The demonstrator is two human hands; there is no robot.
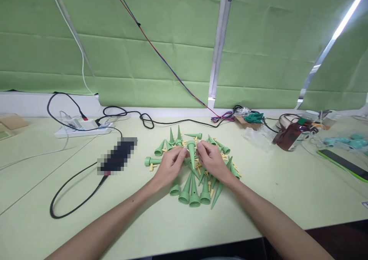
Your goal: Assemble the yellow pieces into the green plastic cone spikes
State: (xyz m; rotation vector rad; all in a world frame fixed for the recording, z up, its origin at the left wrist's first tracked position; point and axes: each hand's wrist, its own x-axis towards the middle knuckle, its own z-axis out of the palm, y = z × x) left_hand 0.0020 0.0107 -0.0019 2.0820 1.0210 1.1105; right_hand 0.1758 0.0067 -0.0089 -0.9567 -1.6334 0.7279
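Note:
A green plant watering spike (pixel 191 152) is held point down between my hands, its wide cap end at the top. My left hand (pixel 171 164) is closed, with thumb and fingertips pinching at the spike's left side. On the other side, my right hand (pixel 212 159) is closed too, its fingertips against the spike near a bit of yellow. Exactly what the right fingertips grip is partly hidden. Around and beneath my hands lie several more green spikes (pixel 194 198) and small yellow valves (pixel 151 167), some covered by my hands.
To the left lies a pixelated dark device (pixel 117 156) with a black cable, near a white power strip (pixel 86 127). At the back right are a small cardboard box (pixel 247 122), a brown bottle (pixel 293 135) and clear plastic. A green-edged phone (pixel 343 164) lies far right.

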